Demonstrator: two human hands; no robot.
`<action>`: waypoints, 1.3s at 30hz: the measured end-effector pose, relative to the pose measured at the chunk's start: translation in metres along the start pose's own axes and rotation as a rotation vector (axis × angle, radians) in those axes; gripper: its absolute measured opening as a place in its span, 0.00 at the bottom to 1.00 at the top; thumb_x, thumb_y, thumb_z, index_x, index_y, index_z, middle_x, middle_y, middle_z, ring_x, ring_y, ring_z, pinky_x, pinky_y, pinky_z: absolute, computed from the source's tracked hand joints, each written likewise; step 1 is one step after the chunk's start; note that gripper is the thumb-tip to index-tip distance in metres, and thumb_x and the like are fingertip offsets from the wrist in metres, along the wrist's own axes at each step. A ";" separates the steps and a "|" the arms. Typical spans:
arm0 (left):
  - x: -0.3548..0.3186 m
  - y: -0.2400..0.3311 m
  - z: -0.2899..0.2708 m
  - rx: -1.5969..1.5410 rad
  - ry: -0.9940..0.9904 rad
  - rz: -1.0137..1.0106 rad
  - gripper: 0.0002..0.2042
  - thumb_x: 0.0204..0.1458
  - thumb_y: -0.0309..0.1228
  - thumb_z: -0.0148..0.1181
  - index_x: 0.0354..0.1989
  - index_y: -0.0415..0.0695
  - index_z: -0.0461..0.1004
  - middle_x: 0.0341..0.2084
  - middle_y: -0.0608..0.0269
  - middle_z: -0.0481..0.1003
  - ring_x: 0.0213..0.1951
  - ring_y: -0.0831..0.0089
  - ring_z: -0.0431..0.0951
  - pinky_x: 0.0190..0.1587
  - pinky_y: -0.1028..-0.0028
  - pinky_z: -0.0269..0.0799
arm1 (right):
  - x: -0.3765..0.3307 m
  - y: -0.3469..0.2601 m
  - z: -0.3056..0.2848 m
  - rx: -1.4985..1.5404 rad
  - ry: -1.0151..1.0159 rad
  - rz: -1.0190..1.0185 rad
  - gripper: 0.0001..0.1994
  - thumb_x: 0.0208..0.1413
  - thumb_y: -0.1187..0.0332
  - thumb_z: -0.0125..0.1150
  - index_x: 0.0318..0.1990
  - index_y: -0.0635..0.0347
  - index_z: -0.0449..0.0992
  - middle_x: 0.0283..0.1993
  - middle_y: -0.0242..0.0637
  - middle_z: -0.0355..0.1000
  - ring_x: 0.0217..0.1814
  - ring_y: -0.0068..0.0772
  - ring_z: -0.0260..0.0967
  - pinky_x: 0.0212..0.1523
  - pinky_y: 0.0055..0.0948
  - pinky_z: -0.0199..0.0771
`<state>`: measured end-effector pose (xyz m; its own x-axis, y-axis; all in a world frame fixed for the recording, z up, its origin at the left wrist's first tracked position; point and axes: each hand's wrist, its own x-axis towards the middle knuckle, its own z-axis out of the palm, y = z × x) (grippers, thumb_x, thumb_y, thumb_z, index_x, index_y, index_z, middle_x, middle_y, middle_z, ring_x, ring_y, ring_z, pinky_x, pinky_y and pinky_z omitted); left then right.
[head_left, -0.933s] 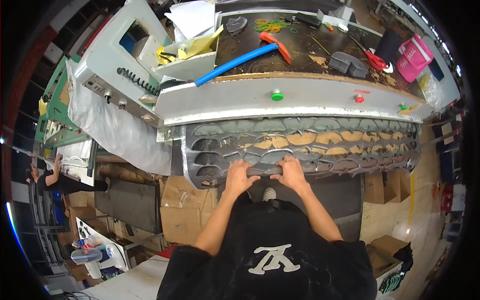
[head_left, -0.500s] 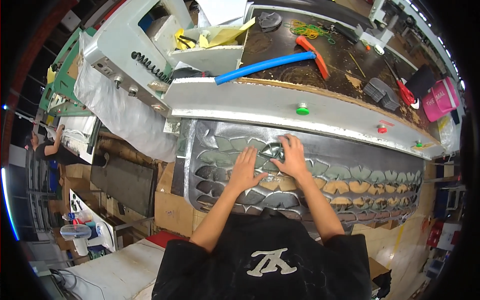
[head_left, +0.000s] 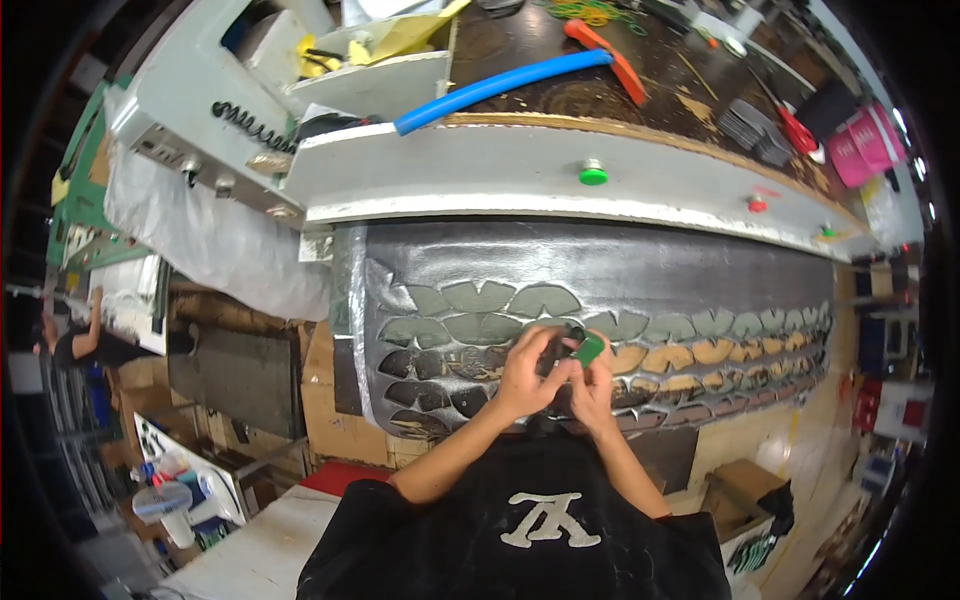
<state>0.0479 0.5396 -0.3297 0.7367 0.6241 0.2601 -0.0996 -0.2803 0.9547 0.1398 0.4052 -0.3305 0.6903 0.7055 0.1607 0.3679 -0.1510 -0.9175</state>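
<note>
A small cut piece, green on its visible face [head_left: 590, 349], is held up in front of my body. My left hand [head_left: 524, 376] and my right hand [head_left: 593, 390] are close together, both with fingers curled around it. Something dark shows between the fingers of my left hand; its kind is partly hidden. Below the hands lies a shiny dark grey sheet [head_left: 620, 265] with rows of half-round cut-outs, through which green, tan and black areas show.
Beyond the sheet runs a white machine beam [head_left: 450, 170] with green [head_left: 593, 174] and red [head_left: 757, 204] buttons. On the ledge above lie an orange hammer with a blue handle [head_left: 510, 90], stacked grey pieces [head_left: 755, 132] and a pink container [head_left: 868, 145]. Another person [head_left: 85, 335] works far left.
My hands were spread flat on the sheet farther forward. They have drawn back toward my body and come together, now lifted with the green cut piece between them. The view has shifted slightly.
</note>
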 end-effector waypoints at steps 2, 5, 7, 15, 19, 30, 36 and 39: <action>0.005 -0.002 0.002 0.135 -0.076 -0.364 0.15 0.65 0.37 0.64 0.46 0.34 0.80 0.36 0.48 0.79 0.34 0.53 0.79 0.38 0.60 0.74 | -0.012 0.001 -0.001 0.063 -0.047 0.045 0.12 0.73 0.65 0.60 0.54 0.65 0.80 0.65 0.46 0.68 0.67 0.43 0.64 0.68 0.40 0.65; 0.032 -0.060 -0.032 0.304 0.196 -0.536 0.17 0.66 0.40 0.64 0.37 0.35 0.77 0.29 0.44 0.77 0.28 0.56 0.77 0.35 0.58 0.72 | -0.011 0.001 0.001 0.049 0.159 0.216 0.13 0.73 0.65 0.61 0.56 0.64 0.81 0.61 0.43 0.72 0.65 0.35 0.66 0.63 0.33 0.67; 0.032 -0.133 -0.080 0.679 0.381 -0.260 0.16 0.62 0.39 0.68 0.47 0.36 0.78 0.39 0.44 0.80 0.40 0.48 0.81 0.46 0.54 0.76 | 0.007 0.046 -0.002 0.064 0.287 0.293 0.19 0.68 0.59 0.68 0.57 0.66 0.82 0.50 0.42 0.77 0.52 0.34 0.72 0.55 0.34 0.73; 0.054 -0.067 0.004 0.456 -0.016 0.000 0.35 0.50 0.37 0.78 0.67 0.40 0.71 0.60 0.44 0.74 0.64 0.43 0.71 0.68 0.51 0.65 | 0.088 0.089 -0.083 -0.564 -0.081 0.316 0.33 0.45 0.54 0.87 0.53 0.71 0.84 0.41 0.51 0.77 0.44 0.49 0.79 0.47 0.42 0.80; 0.059 -0.076 0.064 0.511 -0.156 -0.109 0.38 0.46 0.39 0.82 0.65 0.41 0.73 0.59 0.44 0.75 0.64 0.42 0.71 0.69 0.51 0.64 | 0.089 0.115 -0.107 -0.684 -0.099 -0.021 0.23 0.46 0.57 0.84 0.45 0.62 0.86 0.59 0.52 0.76 0.68 0.57 0.70 0.70 0.53 0.68; 0.024 -0.097 0.115 0.548 0.245 -0.194 0.37 0.40 0.43 0.86 0.60 0.45 0.78 0.66 0.43 0.74 0.69 0.45 0.71 0.71 0.51 0.62 | 0.079 0.173 -0.132 -0.385 -0.106 -0.189 0.18 0.49 0.65 0.83 0.44 0.58 0.81 0.60 0.47 0.81 0.75 0.51 0.71 0.80 0.62 0.52; 0.024 -0.098 0.118 0.499 0.257 -0.193 0.36 0.40 0.43 0.86 0.59 0.45 0.79 0.66 0.44 0.74 0.68 0.46 0.72 0.71 0.52 0.63 | 0.083 0.170 -0.136 -0.405 -0.131 -0.203 0.16 0.53 0.66 0.80 0.44 0.56 0.79 0.60 0.45 0.80 0.75 0.52 0.70 0.80 0.65 0.50; 0.025 -0.101 0.115 0.498 0.271 -0.175 0.36 0.40 0.44 0.86 0.59 0.45 0.80 0.66 0.45 0.75 0.67 0.47 0.73 0.71 0.53 0.63 | 0.085 0.168 -0.131 -0.386 -0.111 -0.222 0.16 0.53 0.66 0.80 0.44 0.56 0.78 0.60 0.45 0.80 0.75 0.52 0.70 0.80 0.66 0.50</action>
<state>0.1534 0.4999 -0.4365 0.5102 0.8375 0.1955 0.3820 -0.4244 0.8209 0.3419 0.3486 -0.4229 0.5051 0.8167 0.2790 0.7195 -0.2198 -0.6588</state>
